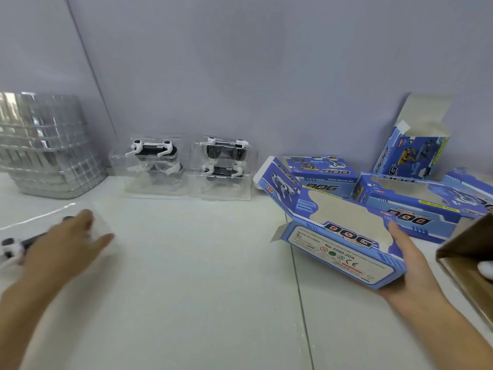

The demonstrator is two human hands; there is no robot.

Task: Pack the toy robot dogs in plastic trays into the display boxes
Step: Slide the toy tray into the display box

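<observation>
On the white tabletop (pixel 186 276), the right hand (pixel 416 265) gripped an open blue display box (pixel 344 236), fingers curled around its far edge. The left hand (pixel 64 249), blurred, rested spread fingers on a trayed toy dog (pixel 16 244). Farther back stood two trayed-dog stacks (pixel 186 166), more boxes (pixel 410 198) right.

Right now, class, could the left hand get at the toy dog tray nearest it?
Probably yes: the left hand already rests on the clear tray at the table's near left, with nothing between them.
</observation>
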